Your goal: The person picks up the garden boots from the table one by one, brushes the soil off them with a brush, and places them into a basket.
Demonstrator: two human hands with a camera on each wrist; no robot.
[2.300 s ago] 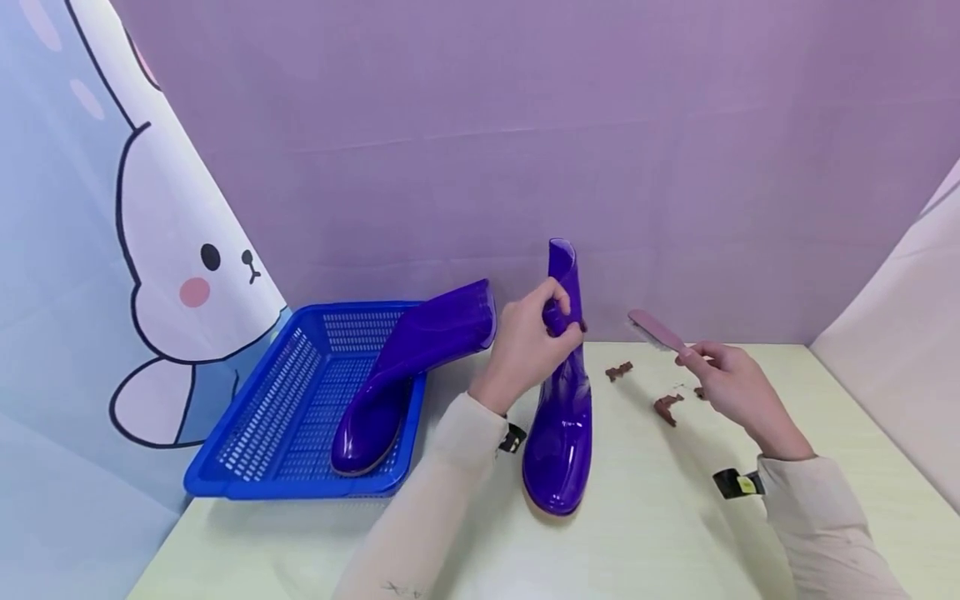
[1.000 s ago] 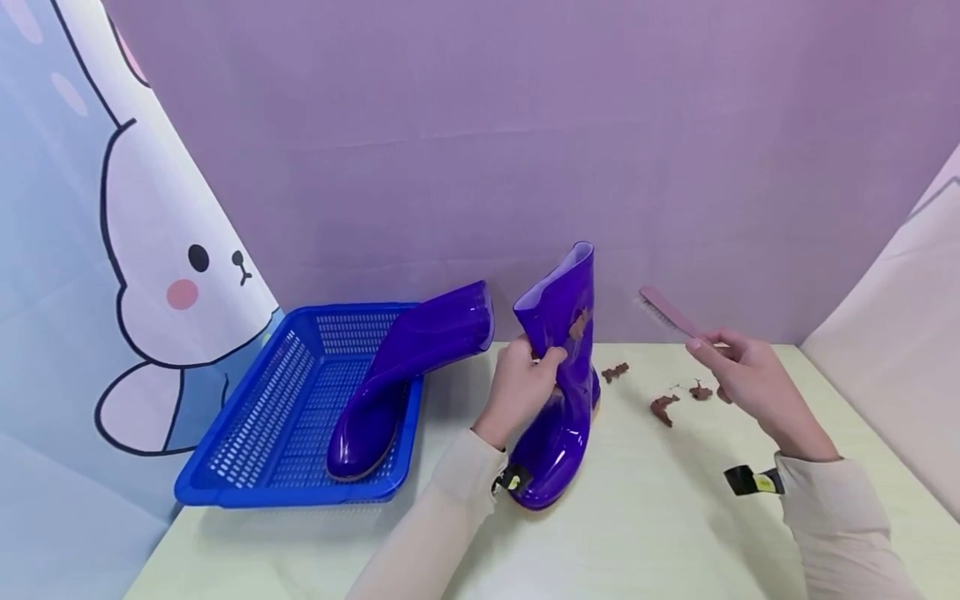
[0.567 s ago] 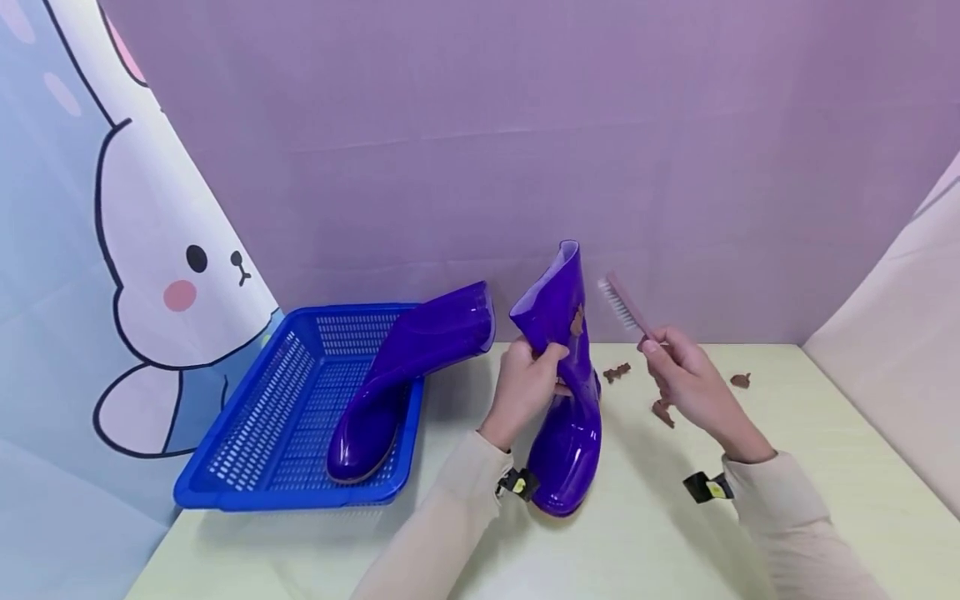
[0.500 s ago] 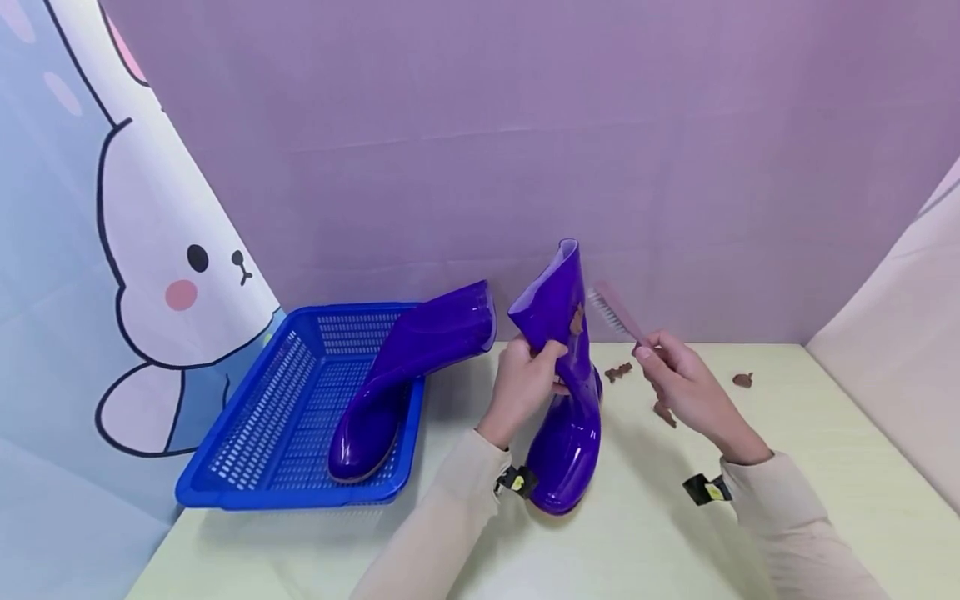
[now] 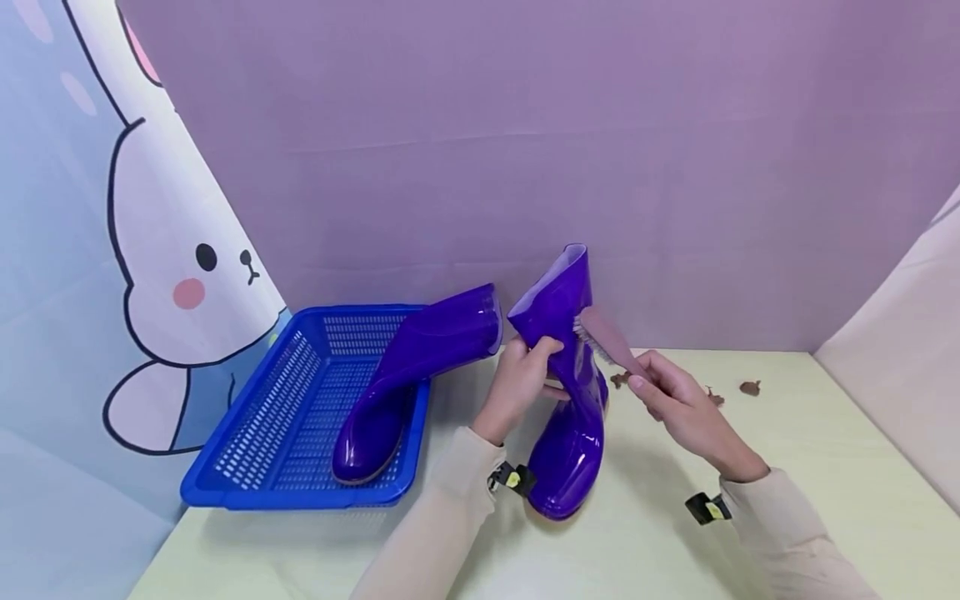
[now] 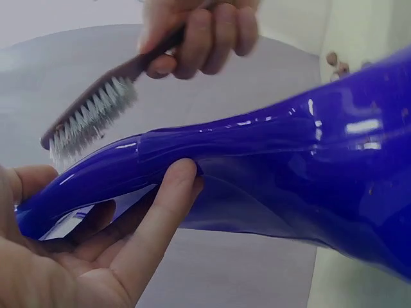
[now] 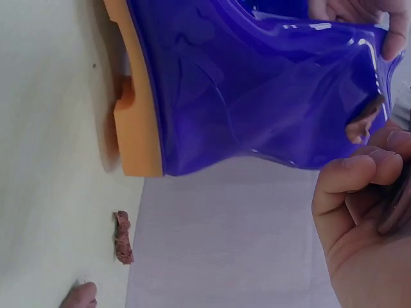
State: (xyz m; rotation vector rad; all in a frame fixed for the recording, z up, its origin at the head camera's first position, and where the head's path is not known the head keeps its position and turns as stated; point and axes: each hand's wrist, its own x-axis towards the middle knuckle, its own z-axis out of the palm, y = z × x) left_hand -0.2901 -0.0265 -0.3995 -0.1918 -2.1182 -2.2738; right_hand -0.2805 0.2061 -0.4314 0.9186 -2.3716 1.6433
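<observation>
A glossy purple rain boot (image 5: pixel 566 458) stands on the table, its shaft leaning and its opening squeezed narrow. My left hand (image 5: pixel 517 383) grips the shaft, thumb on the near side. A brown clump (image 7: pixel 364 120) sticks to the shaft. My right hand (image 5: pixel 684 412) holds a brush (image 5: pixel 609 337) with a mauve back and white bristles by its handle. In the head view the bristles are right at the shaft, where the brush covers the clump. The boot's orange sole (image 7: pixel 142 138) shows in the right wrist view.
A blue basket (image 5: pixel 300 500) stands at the left with a second purple boot (image 5: pixel 442 333) leaning over its right rim. Brown crumbly pieces lie on the table behind and right of the boot, such as one piece (image 5: pixel 750 387) at far right and another (image 7: pixel 122 237) near the heel.
My left hand has moved lower on the shaft and turned the boot so its opening faces left. My right hand has brought the brush left and down onto the shaft.
</observation>
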